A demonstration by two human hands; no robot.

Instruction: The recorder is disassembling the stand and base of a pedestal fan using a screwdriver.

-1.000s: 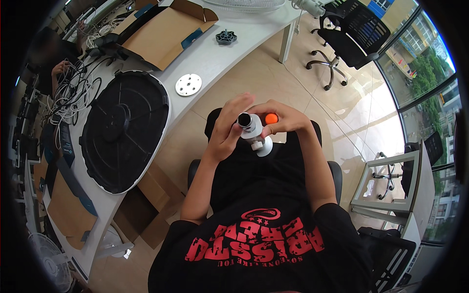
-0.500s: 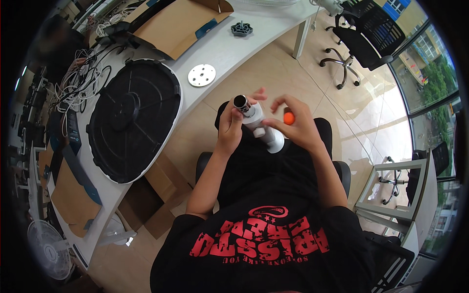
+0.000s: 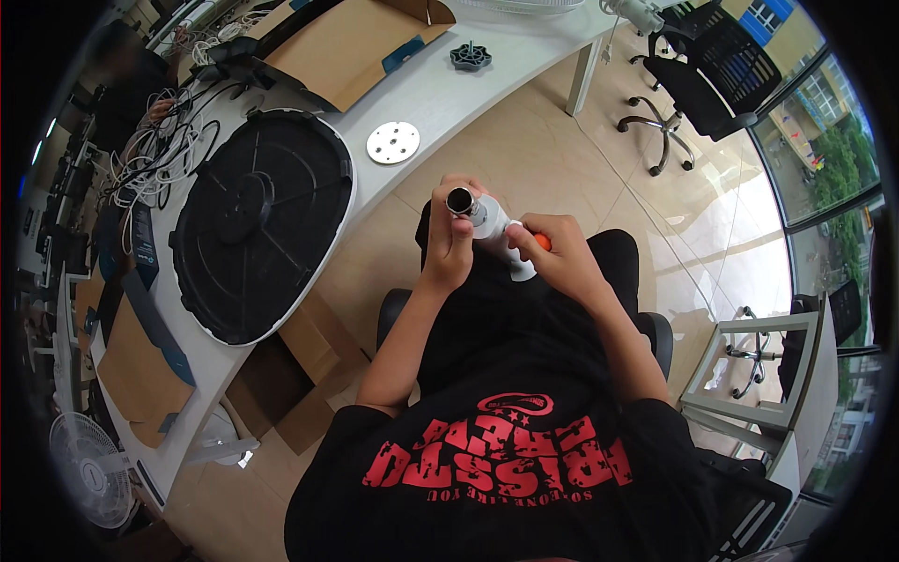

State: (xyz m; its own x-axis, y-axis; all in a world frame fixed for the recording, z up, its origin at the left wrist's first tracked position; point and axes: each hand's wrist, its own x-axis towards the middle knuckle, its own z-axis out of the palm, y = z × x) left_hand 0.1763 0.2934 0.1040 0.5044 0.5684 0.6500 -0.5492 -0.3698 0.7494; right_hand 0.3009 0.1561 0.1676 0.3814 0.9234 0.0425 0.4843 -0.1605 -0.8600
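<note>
Above my lap a white telescopic pole (image 3: 491, 219) with a shiny metal inner tube (image 3: 460, 199) leans, its open metal end tilted up toward me. My left hand (image 3: 449, 255) is wrapped round the pole near that end, thumb along the tube. On the pole's right side, my right hand (image 3: 565, 251) is closed in a pinch at a small white knob (image 3: 513, 231), mostly covered by the fingers. An orange rounded piece (image 3: 543, 242) shows within the right hand; the rest of it is hidden. The pole's lower white end (image 3: 522, 272) is near my lap.
On the white table (image 3: 412, 183) lie a large black round base (image 3: 248, 215), a white disc with holes (image 3: 393, 142), a black lobed knob (image 3: 470, 57) and an open cardboard box (image 3: 351, 56). Tangled cables (image 3: 140, 169) lie near another person (image 3: 126, 80). An office chair (image 3: 702, 80) stands far right.
My right hand has closed its fingers and moved onto the knob. The pole has turned slightly, bringing the knob to the right. My left fingers have wrapped round the pole.
</note>
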